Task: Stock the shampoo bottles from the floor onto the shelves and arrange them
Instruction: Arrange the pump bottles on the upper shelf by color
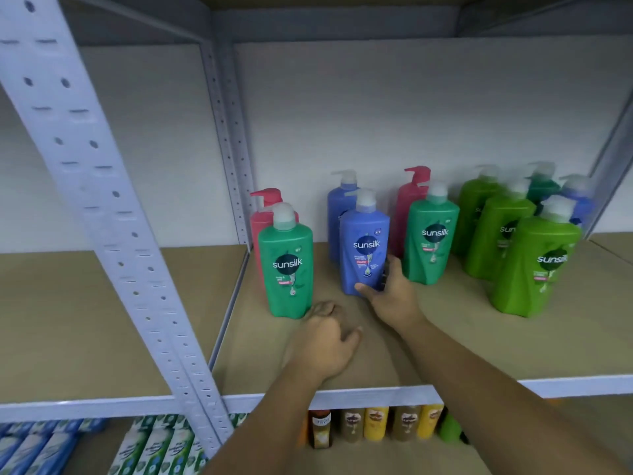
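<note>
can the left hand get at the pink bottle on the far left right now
Probably not directly: the dark green bottle stands right in front of the pink bottle, hiding most of it. The left hand would need to reach over or move it first.

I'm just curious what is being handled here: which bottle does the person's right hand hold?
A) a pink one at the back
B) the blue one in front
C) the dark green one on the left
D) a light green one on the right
B: the right hand wraps its thumb and fingers round the lower part of the front blue bottle.
</note>
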The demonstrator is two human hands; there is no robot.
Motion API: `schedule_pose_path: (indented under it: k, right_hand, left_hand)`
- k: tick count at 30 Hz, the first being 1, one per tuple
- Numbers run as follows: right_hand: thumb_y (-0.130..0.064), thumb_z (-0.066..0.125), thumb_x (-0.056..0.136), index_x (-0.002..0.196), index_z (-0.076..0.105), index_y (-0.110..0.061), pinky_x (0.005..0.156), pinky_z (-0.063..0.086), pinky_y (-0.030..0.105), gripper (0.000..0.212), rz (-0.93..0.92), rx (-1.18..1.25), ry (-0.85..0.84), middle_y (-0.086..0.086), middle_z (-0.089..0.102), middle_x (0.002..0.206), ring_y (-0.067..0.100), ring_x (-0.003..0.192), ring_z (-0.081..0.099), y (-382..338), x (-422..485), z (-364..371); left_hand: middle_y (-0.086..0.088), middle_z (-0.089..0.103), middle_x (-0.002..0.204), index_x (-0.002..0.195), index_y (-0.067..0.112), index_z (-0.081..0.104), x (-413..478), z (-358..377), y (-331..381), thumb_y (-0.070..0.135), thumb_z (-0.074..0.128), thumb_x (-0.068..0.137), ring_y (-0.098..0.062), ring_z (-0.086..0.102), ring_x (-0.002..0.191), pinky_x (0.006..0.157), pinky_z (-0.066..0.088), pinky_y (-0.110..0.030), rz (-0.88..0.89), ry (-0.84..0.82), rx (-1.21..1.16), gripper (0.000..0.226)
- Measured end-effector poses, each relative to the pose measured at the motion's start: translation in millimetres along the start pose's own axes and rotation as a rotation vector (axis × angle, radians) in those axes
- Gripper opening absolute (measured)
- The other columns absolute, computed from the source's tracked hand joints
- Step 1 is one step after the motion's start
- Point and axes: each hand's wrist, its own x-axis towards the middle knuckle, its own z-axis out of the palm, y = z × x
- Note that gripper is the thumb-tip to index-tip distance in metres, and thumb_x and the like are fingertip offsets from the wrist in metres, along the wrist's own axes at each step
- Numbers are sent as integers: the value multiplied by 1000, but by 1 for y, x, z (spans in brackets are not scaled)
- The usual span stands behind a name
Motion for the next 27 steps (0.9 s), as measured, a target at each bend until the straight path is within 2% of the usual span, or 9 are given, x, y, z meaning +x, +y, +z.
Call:
schedule_pose_path:
  k: [5,9,11,14,15,18,20,24,27]
  right_hand:
    - [-26,88,73,128,44,-19,94,54,40,70,6,-33,-15,-3,66,115,20,104,67,-3,12,9]
    - [-28,88,73,130,47,-15,95,52,34,72,2,-44,2,0,68,122,16,107,66,-3,13,12]
    - [-27,88,73,130,48,-13,93,51,26,71,12,-43,-7,-1,68,121,11,105,65,-2,14,12]
    - [-28,88,74,129,50,-13,79,44,4,69,27,-56,-27,-8,65,112,5,99,63,-2,14,7]
    - [-31,88,73,129,50,-14,79,45,5,69,27,-64,-32,-10,65,112,5,99,63,-3,13,7]
    - [-46,83,75,125,51,-16,89,54,32,67,27,-124,-65,-5,69,115,13,102,66,-1,11,5]
    - [-49,76,79,124,51,-17,90,53,39,61,3,-190,-109,-2,68,116,18,103,66,-1,5,1]
    - [-38,66,89,145,42,-12,107,42,34,66,-96,-412,-257,9,56,140,27,128,53,0,-18,-19]
    - [-40,57,96,148,40,-9,112,33,29,63,-142,-561,-315,11,47,150,27,136,44,5,-41,-43]
  left_hand:
    - [-6,51,145,133,12,56,3,4,-1,68,31,87,-22,43,137,117,32,-34,-16,-17,22,76]
    - [-6,49,148,137,12,53,2,3,-1,67,32,88,-22,41,139,119,30,-32,-8,-9,37,77]
    - [-6,50,147,138,12,53,2,3,-1,68,31,87,-22,41,139,118,30,-31,-5,-6,42,78]
    - [-5,51,145,136,14,54,2,2,0,68,30,86,-21,42,137,118,31,-32,-7,-8,48,78]
    - [-5,51,145,136,14,53,1,2,0,69,29,86,-21,42,137,118,31,-32,-6,-11,46,78]
    - [-4,51,146,136,14,53,1,2,0,69,30,86,-20,42,138,118,31,-31,-8,-13,34,78]
    - [-4,50,147,138,13,53,0,0,1,69,31,86,-19,41,138,118,31,-31,-11,-17,27,79]
    - [-4,57,138,125,14,61,0,-4,2,65,32,87,-21,48,132,113,37,-32,12,-18,26,70]
    - [-2,62,123,108,18,62,-3,-7,5,60,34,89,-23,56,118,98,46,-34,31,-21,33,54]
